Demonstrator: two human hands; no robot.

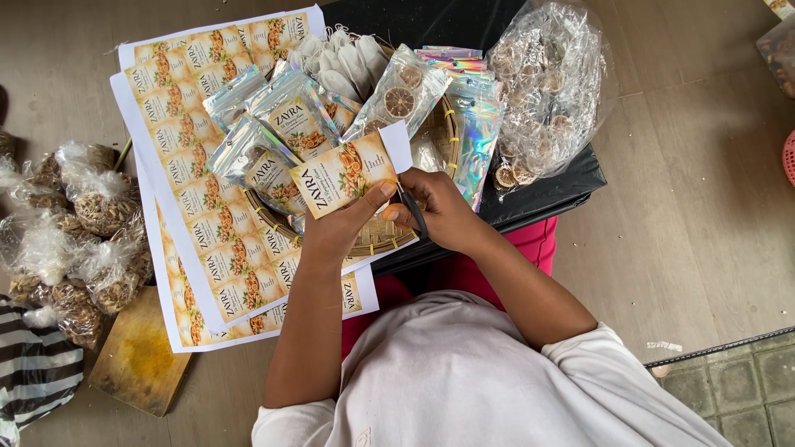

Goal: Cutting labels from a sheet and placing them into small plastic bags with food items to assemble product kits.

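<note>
The person is cutting a printed label (346,174) free of its white margin: the left hand (344,228) is pinching the label by its lower edge, thumb on top, fingers closed on the paper, holding it up over a woven basket tray (389,236). The right hand (443,211) is closed round the dark handles of a pair of scissors (411,207), blades pointing up at the label's right edge beside the white strip; how far the blades are parted is hard to tell. So the step in hand looks like trimming one label off, mid-cut. The next move is probably calling for running the blades straight along the printed border while the left hand is keeping the paper taut, fingers out of the blade line. Uncut label sheets (195,178) are lying on the floor to the left, partly under the basket. Labelled foil pouches (286,124) and holographic empty pouches (479,132) are piling in the basket, a clear bag of dried citrus slices (546,91) just beside it on a black box (538,194). Small bags of dried goods (74,240) are sitting far left.
</note>
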